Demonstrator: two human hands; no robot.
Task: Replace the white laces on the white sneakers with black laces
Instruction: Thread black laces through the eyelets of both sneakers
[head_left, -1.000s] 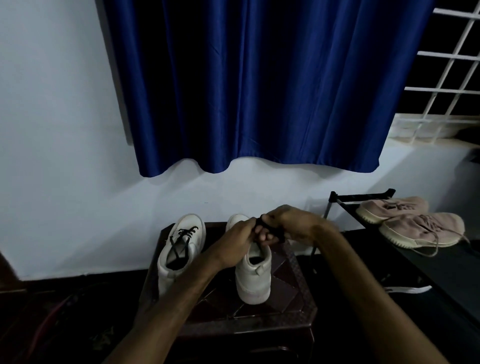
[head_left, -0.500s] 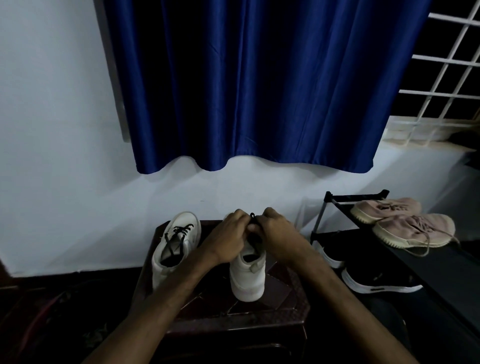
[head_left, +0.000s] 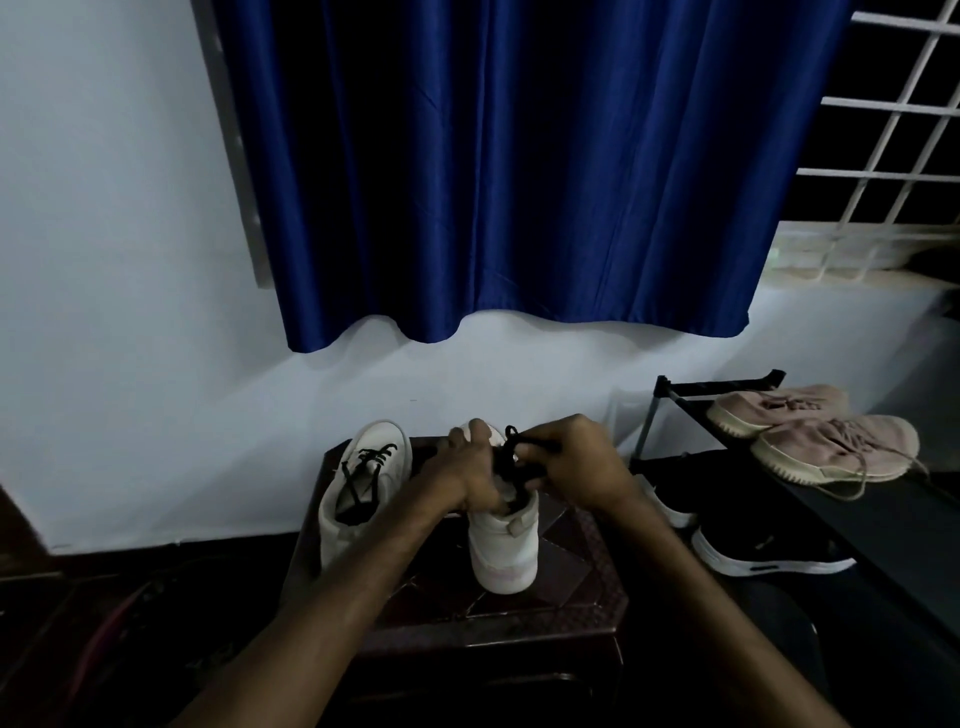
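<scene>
Dark patterned stool (head_left: 571, 561) w/ 2 white sneakers (head_left: 503, 551); blue curtain (head_left: 519, 182), white wall (head_left: 104, 260) behind

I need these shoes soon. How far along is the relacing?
Done: the left sneaker already carries black lacing. In hand: the left hand holds the right sneaker while the right hand pinches a black lace over it. Left: finishing that lacing; how far it reaches is hidden.
</scene>
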